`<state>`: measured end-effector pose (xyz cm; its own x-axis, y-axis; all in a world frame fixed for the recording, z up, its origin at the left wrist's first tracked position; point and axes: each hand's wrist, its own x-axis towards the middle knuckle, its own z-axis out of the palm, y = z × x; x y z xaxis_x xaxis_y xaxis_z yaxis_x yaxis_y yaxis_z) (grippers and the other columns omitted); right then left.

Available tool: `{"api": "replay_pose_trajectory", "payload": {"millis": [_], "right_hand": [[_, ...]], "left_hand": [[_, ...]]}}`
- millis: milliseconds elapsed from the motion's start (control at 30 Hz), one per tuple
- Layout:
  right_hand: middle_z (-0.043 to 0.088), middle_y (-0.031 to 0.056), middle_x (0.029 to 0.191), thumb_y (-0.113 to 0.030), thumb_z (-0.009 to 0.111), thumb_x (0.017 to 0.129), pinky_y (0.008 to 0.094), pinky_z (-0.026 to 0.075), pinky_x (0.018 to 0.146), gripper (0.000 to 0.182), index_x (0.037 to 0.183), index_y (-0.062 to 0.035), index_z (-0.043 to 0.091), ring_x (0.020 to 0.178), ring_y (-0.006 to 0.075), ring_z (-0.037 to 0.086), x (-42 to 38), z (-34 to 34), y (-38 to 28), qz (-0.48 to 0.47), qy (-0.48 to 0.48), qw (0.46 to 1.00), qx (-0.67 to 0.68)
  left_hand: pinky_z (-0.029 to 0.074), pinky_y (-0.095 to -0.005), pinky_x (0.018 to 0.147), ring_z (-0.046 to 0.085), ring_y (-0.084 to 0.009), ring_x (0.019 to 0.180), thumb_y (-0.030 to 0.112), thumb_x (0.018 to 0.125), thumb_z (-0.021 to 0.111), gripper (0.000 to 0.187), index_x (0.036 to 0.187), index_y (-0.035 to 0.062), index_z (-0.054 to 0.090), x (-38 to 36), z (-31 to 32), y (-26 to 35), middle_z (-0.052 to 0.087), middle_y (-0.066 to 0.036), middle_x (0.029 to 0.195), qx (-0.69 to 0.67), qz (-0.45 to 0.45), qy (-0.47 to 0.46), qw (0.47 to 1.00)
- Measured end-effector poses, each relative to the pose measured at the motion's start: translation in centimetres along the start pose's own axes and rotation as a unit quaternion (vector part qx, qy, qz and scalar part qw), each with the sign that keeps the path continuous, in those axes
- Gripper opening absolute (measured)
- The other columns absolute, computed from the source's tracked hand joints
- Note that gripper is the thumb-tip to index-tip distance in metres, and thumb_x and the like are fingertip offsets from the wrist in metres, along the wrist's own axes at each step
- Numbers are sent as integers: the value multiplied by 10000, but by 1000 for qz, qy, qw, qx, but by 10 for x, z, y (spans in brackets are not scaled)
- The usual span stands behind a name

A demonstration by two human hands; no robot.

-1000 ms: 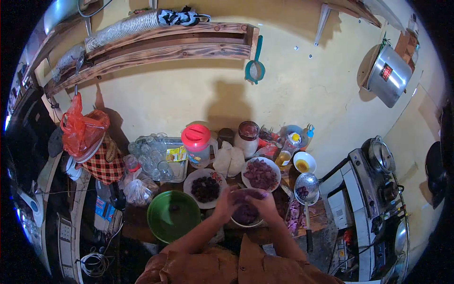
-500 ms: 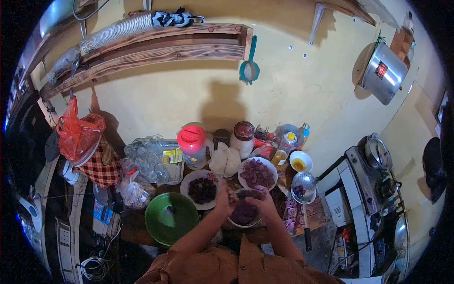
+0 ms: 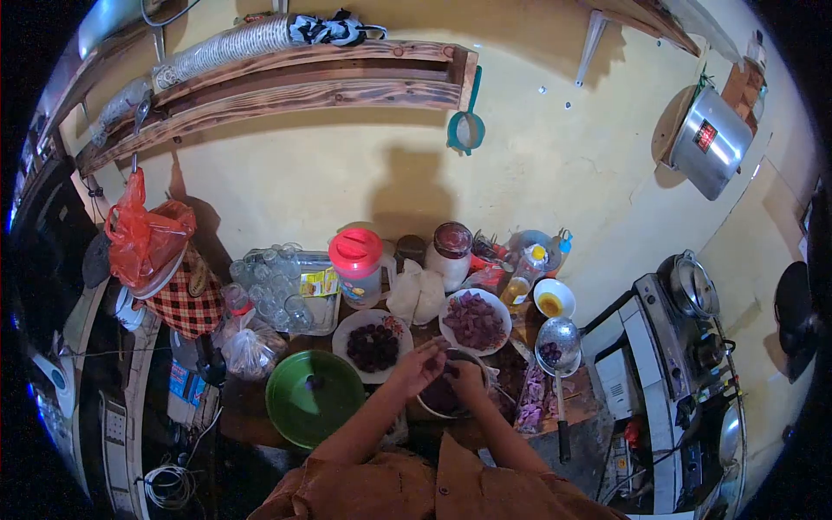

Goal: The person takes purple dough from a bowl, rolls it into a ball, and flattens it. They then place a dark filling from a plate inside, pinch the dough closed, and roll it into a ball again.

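A bowl point(image 3: 431, 411) of dark purple dough point(image 3: 442, 397) stands in front of me, partly covered by my hands. My right hand point(image 3: 468, 381) is over the bowl, its fingers curled down against the dough. At the bowl's left rim, my left hand point(image 3: 419, 369) has its fingers stretched out, and I see nothing clearly held in it. Just left is a flowered plate point(image 3: 400, 336) of small dark purple balls point(image 3: 373, 347). Behind the bowl, another plate point(image 3: 506, 334) carries purple chunks point(image 3: 475, 319).
A green basin point(image 3: 303, 416) with a small dark piece inside stands left. A skimmer point(image 3: 559, 347) lies across a bowl on the right, near purple peelings point(image 3: 532, 403). Behind are a red-lidded pitcher point(image 3: 357, 269), a jar point(image 3: 451, 260), glasses point(image 3: 277, 290) and a stove point(image 3: 663, 303).
The hands held a purple lump between them above the bowl. Now my right hand has dropped to the dough, and my left hand's fingers have straightened. The view has shifted slightly.
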<state>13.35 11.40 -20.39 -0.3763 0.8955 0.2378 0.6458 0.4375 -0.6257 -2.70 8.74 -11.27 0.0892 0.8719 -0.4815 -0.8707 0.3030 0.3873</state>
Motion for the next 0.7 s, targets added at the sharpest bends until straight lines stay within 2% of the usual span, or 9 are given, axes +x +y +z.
{"api": "replay_pose_trajectory", "payload": {"millis": [67,200,267,300,367,433,533,600,700], "right_hand": [[650,181,877,-146,687,708,408,492,728,250,938,-47,684,798,349,622,0,14,3,2,-11,999,-42],[646,182,801,-109,656,703,433,486,715,178,864,-45,699,780,369,612,0,22,-1,22,-57,993,-99],[646,182,792,-108,657,699,435,486,713,170,851,-45,699,764,367,615,-5,37,12,-1,-44,996,-73],[646,183,783,-108,657,696,437,485,710,161,839,-45,698,748,365,617,-8,43,18,-26,-31,998,-46],[645,185,781,-103,658,693,435,488,704,157,834,-46,697,737,366,617,-11,45,20,-56,-1,998,-17],[645,187,778,-98,658,690,434,490,698,153,829,-47,695,726,367,617,-10,37,12,-86,27,996,14],[654,189,794,-93,670,696,401,500,699,170,851,-28,689,734,342,637,-8,1,-23,-17,-39,996,-74],[665,183,790,-114,693,712,360,504,707,227,910,-4,682,768,311,658,-2,-22,-48,150,20,987,57],[669,194,883,-155,705,732,326,499,741,275,943,18,674,845,292,659,10,-55,-80,161,87,952,243]], "left_hand": [[433,-278,585,449,-123,604,203,969,422,242,1025,12,558,10,-26,-1,491,-19,699,-22,-61,-127,990],[425,-285,600,438,-127,633,222,968,413,266,1062,19,557,38,-72,-6,484,-20,740,-58,-89,-214,971],[470,-310,682,520,-154,706,234,966,402,285,1065,18,559,44,-74,-9,549,-45,832,-121,-83,-350,925],[470,-310,682,520,-154,706,234,966,402,285,1065,18,559,39,-65,-8,549,-45,832,-121,-84,-352,925],[494,-343,808,591,-202,881,183,947,430,255,1070,6,565,19,-39,-3,610,-84,958,-27,-19,-138,990],[482,-359,860,588,-223,951,160,936,444,250,1087,2,564,15,-34,-3,610,-100,1024,28,20,-139,990],[469,-367,907,582,-236,1024,122,916,473,255,1122,0,560,17,-41,-5,607,-112,1096,77,56,-127,987],[466,-359,903,578,-228,1028,107,908,489,265,1142,2,556,21,-46,-7,604,-108,1102,72,58,-118,989],[441,-350,911,570,-210,1027,178,931,466,279,1129,8,564,20,-46,-12,610,-102,1091,58,76,-99,990]]}}
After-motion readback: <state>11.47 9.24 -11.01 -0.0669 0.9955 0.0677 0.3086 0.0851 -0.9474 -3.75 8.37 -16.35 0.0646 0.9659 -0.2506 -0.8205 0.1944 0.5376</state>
